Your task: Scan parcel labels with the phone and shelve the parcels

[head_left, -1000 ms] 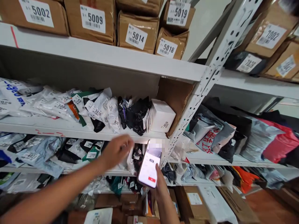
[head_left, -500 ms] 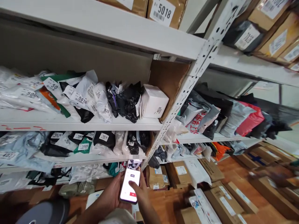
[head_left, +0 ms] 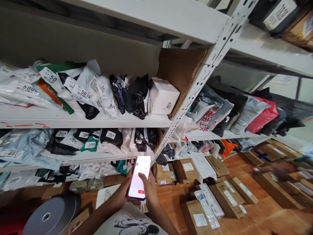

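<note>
We grip the phone [head_left: 139,178] two-handed — left hand [head_left: 122,192] cradling, right hand [head_left: 149,191] thumbing screen — near the parcel shelves [head_left: 97,122].

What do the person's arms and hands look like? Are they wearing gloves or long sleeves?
No gloves and no long sleeves. The left hand and the right hand are both bare, and so are both forearms as far as the picture shows. No rings, watch or bracelets show. Just below is a white shirt with a black cartoon drawing on it.
</note>
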A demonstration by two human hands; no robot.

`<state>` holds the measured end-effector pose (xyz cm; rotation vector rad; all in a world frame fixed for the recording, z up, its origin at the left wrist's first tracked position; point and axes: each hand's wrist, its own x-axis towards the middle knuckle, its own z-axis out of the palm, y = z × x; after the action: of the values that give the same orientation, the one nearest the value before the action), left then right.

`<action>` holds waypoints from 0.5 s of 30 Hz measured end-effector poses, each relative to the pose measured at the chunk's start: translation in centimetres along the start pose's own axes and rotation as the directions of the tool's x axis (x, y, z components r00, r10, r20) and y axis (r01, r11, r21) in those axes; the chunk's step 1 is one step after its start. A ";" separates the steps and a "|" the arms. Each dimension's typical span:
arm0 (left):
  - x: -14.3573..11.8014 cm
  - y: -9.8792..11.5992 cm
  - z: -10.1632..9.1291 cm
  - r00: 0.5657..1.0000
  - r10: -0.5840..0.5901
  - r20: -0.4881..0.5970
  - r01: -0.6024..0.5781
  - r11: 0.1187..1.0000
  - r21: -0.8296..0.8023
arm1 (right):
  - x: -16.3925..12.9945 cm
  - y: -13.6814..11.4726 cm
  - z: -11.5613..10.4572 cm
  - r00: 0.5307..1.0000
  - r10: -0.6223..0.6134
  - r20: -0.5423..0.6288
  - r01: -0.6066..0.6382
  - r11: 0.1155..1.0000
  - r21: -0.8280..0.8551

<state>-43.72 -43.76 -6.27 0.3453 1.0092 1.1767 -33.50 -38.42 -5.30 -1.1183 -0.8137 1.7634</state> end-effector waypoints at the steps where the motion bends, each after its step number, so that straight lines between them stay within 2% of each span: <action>1: 0.0 -0.1 -0.1 1.000 0.016 -0.004 -0.016 1.000 0.006 | 0.0 0.1 0.0 1.000 -0.002 -0.001 0.002 1.000 0.001; 6: -0.4 0.4 -0.2 0.999 0.039 0.011 -0.038 0.997 -0.068 | -0.4 0.1 -0.4 0.994 0.005 0.110 -0.013 0.997 0.074; 9: -0.6 0.8 -0.2 1.000 0.005 0.023 -0.003 0.998 -0.063 | -0.6 0.2 -1.0 0.984 -0.017 0.177 0.001 0.996 0.093; 15: -0.6 0.6 -0.6 0.996 -0.015 0.087 0.024 0.995 -0.099 | -0.4 0.8 -1.2 0.973 -0.058 0.224 0.044 0.997 0.064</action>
<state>-44.54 -44.20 -5.92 0.3035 0.8736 1.1802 -32.56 -39.07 -6.30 -0.8606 -0.9115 1.8813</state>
